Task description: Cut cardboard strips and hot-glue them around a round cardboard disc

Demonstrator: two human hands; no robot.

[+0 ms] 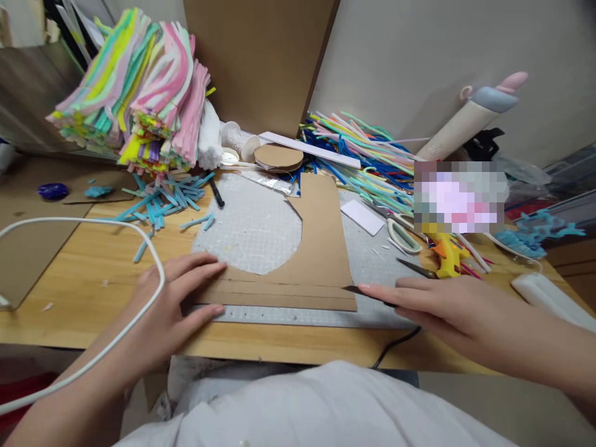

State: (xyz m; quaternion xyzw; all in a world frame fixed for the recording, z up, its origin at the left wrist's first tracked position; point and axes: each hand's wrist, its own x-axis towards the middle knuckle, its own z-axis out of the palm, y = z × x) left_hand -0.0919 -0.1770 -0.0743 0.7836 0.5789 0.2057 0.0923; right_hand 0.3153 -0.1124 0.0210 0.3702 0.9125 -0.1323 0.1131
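Note:
A brown cardboard piece (321,248) with a curved cut-out lies on a grey gridded cutting mat (261,220). Parallel lines run along its lower strip. My left hand (174,304) rests on the cardboard's left end, fingers spread apart. In my right hand (433,304) is a dark thin-bladed knife (372,296), its tip at the cardboard's right edge and my index finger stretched along it.
Blue pipe cleaner pieces (172,198) and a black pen (216,192) lie behind my left hand. Scissors (404,234), a white card (362,217) and a yellow glue gun (447,254) are at the right. A white cable (158,267) crosses above my left forearm.

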